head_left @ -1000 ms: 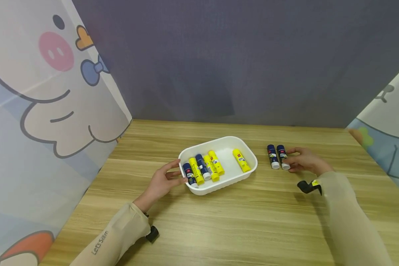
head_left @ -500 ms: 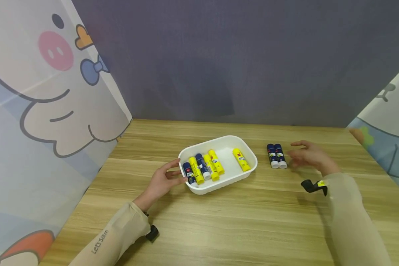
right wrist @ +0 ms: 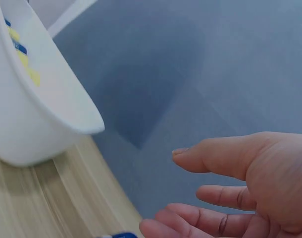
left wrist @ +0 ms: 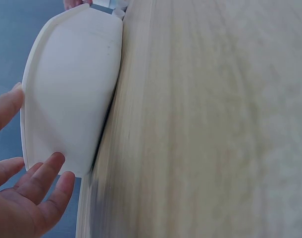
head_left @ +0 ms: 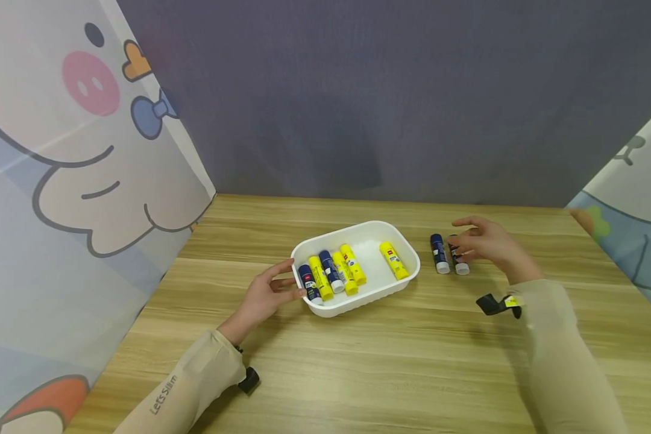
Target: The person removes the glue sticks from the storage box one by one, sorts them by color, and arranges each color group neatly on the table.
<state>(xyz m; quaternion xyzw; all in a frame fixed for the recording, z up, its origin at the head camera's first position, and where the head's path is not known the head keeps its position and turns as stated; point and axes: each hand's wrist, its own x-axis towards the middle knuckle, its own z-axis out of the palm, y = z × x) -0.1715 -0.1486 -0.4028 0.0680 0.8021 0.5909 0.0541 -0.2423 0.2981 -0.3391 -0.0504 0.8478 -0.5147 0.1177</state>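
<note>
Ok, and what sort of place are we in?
Probably a screened-off tabletop workspace: a wood-grain table, a plain dark grey backdrop behind it, and cartoon-printed panels at both sides.

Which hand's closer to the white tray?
Left. Left hand touches the white tray at its left end; right hand is apart, right of it, by two loose navy tubes.

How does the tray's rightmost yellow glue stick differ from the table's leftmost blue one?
The yellow glue stick lies in the tray; the blue glue stick lies on the table. The yellow one is yellow at both ends; the blue one has a white end. Both are cylindrical.
</note>
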